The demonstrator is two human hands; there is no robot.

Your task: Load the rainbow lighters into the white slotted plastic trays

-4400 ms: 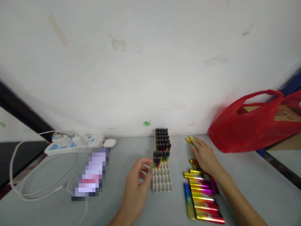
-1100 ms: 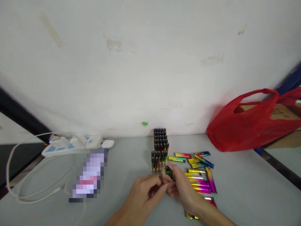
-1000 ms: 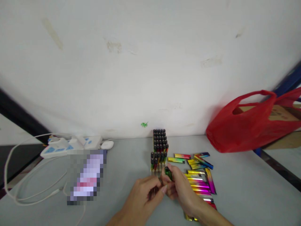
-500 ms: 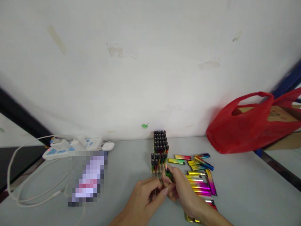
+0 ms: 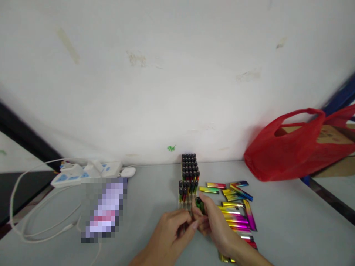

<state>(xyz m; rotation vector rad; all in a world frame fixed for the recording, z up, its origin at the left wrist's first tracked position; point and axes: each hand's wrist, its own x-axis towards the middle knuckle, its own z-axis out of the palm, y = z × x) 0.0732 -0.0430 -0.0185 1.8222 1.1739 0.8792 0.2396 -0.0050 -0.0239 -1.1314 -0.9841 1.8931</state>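
Observation:
My right hand [image 5: 212, 221] is closed around a green lighter [image 5: 199, 203] with a black top, held upright, the thumb close to its top. No flame shows on it. My left hand [image 5: 173, 231] is curled beside it, thumb and fingers bent together at the near end of the clear tray [image 5: 186, 205]; what they grip, if anything, is hidden. Upright lighters with black tops [image 5: 189, 166] fill the tray's back rows in a tight block. Several shiny, colourful lighters [image 5: 235, 218] lie loose to the right of my right hand, partly covered by it.
A red bag [image 5: 283, 151] with cardboard inside stands at the back right. On the left are a white power strip [image 5: 85, 173], looping white cables [image 5: 36, 240] and a blurred phone-like device [image 5: 107, 208]. The wall [image 5: 177, 81] rises behind the grey table [image 5: 146, 195].
The small orange flame above the lighter in my right hand has gone out. Both hands have stayed in nearly the same place.

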